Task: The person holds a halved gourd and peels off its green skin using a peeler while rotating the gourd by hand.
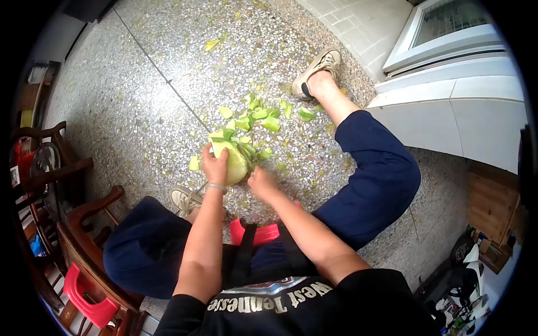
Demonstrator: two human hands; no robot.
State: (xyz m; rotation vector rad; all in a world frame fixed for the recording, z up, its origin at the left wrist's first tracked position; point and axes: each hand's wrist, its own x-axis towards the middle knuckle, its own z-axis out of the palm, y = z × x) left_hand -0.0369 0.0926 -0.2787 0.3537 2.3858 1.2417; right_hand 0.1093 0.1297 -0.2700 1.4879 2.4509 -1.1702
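Note:
Above the floor between the legs is a large pale green vegetable that looks like a cabbage [232,167], its outer layers loose on the far side. My left hand [215,167] grips it from its left and near side, thumb and fingers curled against it. My right hand [262,183] is closed in a fist against the vegetable's right side. What it holds, if anything, is hidden. Green pieces [270,123] lie scattered on the floor just beyond the vegetable.
Speckled stone floor [151,106] spreads all around. A red plastic seat [255,232] is under me. Wooden chairs [92,224] and another red stool [87,297] stand on the left. A tiled ledge [448,120] and window lie to the right, with a scooter [465,285] at lower right.

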